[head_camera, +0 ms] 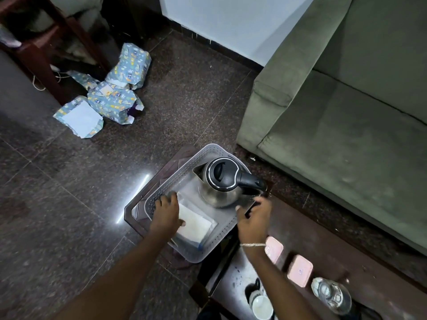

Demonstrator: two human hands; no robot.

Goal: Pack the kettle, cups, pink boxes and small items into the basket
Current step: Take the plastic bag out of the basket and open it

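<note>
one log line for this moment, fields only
kettle: in basket | left hand: on white packet, reaching left rim | right hand: at right rim, grip unclear | pink boxes, cups: on table, unpacked

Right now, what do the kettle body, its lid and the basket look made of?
Kettle body: bare metal, likely stainless steel; silvery sheen with soft reflections. Lid: apparently black plastic, semi-gloss, with a bright ring round it. Basket: grey plastic, matt; moulded walls pierced by rows of small holes.
</note>
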